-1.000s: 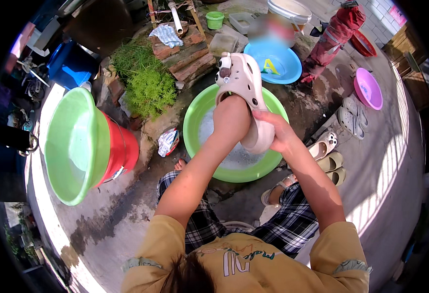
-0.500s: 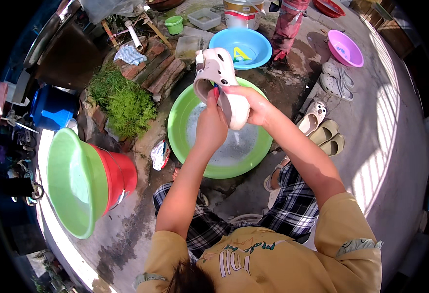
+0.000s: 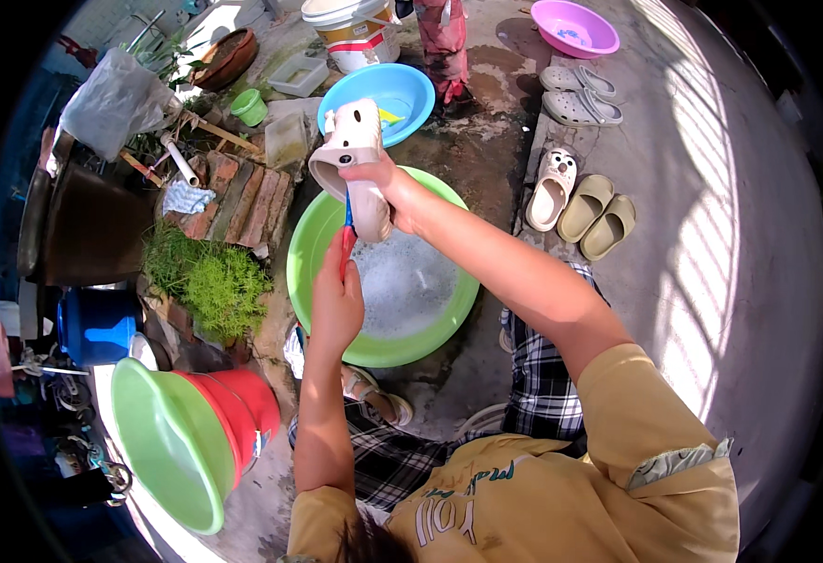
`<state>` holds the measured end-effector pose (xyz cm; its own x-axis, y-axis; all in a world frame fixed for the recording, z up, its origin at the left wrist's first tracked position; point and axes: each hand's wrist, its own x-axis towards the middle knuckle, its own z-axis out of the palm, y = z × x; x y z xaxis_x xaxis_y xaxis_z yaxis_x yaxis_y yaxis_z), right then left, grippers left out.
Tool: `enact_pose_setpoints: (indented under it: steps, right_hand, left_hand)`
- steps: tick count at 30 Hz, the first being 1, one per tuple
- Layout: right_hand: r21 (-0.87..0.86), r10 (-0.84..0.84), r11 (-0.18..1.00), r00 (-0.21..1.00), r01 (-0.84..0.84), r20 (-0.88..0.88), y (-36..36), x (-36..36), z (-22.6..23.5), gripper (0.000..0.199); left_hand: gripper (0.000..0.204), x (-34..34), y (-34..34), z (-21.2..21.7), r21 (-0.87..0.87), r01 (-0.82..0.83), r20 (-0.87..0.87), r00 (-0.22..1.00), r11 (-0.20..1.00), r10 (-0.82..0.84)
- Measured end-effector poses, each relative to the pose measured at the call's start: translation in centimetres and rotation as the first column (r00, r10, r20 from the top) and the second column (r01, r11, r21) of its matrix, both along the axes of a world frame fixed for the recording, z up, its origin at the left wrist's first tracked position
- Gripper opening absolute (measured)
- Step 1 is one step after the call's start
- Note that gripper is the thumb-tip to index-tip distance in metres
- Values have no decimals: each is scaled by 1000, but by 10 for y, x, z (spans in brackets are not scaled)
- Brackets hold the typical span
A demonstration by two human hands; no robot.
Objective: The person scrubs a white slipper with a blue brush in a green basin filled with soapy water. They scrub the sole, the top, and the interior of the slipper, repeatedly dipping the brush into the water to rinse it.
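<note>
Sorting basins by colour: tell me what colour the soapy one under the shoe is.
Green basin, clearest in the head view.

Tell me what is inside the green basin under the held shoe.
The green basin holds foamy, soapy water. The left hand, the brush and the pale clog in the right hand cover its far part; anything beneath the foam is hidden.

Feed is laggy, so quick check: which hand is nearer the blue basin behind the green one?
Right. The right hand grips the cream clog just short of the blue basin; the left hand, holding a brush, is farther back over the soapy green basin.
</note>
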<state>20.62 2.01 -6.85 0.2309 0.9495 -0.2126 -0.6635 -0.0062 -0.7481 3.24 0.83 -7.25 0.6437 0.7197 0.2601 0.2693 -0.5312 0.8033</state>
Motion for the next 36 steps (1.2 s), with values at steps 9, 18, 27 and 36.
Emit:
enact_pose_setpoints:
  steps: [9, 18, 27, 36]
  right_hand:
    - [-4, 262, 965, 964, -262, 43, -6, -65, 6, 83]
    - [2, 307, 950, 932, -313, 193, -23, -70, 8, 70]
    - [15, 387, 922, 916, -387, -110, -7, -19, 10, 56]
    - [-161, 368, 905, 915, -393, -164, -11, 16, 18, 62]
  left_hand:
    - [37, -16, 63, -34, -435, -142, 292, 912, 889, 288]
    - [37, 17, 25, 30, -747, -164, 410, 650, 644, 640]
    - [41, -3, 4, 33, -586, -1, 234, 957, 810, 171]
    - [45, 1, -16, 19, -252, 41, 115, 993, 967, -12]
